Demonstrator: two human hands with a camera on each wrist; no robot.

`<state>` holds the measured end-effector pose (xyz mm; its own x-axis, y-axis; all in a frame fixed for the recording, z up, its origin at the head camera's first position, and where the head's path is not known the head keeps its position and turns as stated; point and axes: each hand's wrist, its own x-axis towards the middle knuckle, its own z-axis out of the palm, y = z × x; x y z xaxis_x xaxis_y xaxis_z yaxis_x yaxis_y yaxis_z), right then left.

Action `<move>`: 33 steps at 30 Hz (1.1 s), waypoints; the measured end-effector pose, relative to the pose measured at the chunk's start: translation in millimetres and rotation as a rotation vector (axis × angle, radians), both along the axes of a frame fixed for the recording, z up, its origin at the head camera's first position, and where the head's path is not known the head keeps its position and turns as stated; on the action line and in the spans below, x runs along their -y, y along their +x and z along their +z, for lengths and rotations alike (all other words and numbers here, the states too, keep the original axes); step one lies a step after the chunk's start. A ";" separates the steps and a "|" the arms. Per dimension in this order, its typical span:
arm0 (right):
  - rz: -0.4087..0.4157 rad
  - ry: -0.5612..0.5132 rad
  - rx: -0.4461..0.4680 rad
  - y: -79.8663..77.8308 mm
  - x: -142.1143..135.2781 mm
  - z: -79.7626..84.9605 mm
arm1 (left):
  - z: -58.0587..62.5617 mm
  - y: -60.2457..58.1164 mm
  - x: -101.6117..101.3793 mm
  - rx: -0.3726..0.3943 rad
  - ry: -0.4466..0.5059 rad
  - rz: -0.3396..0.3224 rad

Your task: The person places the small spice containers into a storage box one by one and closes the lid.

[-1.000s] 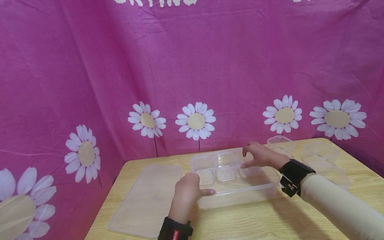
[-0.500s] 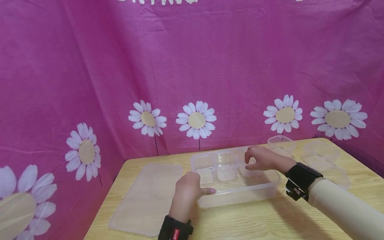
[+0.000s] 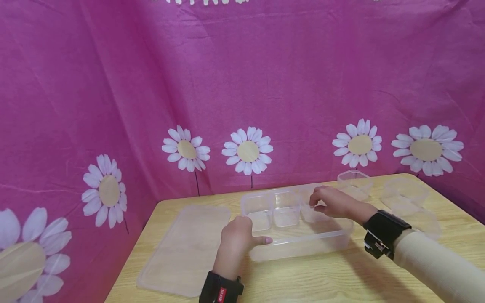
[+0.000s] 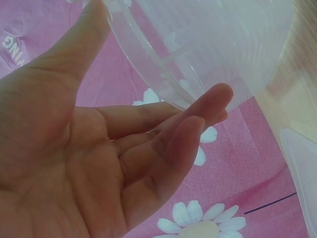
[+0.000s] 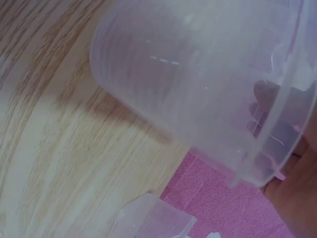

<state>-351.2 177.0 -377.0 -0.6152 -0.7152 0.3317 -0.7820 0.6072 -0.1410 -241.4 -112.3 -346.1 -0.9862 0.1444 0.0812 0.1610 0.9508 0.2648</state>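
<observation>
A clear plastic box (image 3: 299, 247) sits on the table, with small clear tubs along its back side: a left tub (image 3: 257, 221), a middle tub (image 3: 286, 216) and a right tub (image 3: 308, 210). My left hand (image 3: 236, 237) holds the box at its front left corner, thumb along the front rim. In the left wrist view its fingers (image 4: 185, 144) lie by the outer wall. Over the box's right part, my right hand (image 3: 331, 202) pinches the right tub with curled fingers. The right wrist view shows those fingertips (image 5: 267, 94) blurred through clear plastic.
A flat clear lid (image 3: 185, 252) lies on the wooden table (image 3: 288, 282), left of the box. More clear tubs stand at the right: a back tub (image 3: 355, 183) and others (image 3: 405, 191) beyond the right forearm. A pink flowered cloth (image 3: 295, 92) hangs behind.
The right hand has shifted slightly right, and its thumb and fingers have drawn closer together at the right tub. The left hand stays on the box corner.
</observation>
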 end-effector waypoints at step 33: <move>-0.045 -0.009 -0.018 3.4 10.3 -4.4 | -1.0 -3.7 -0.1 0.022 0.013 0.004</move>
<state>-347.8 166.7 -381.5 -0.6403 -0.6840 0.3494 -0.7565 0.6404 -0.1326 -245.0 -112.2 -347.1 -0.9884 0.1393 0.0613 0.1510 0.9480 0.2803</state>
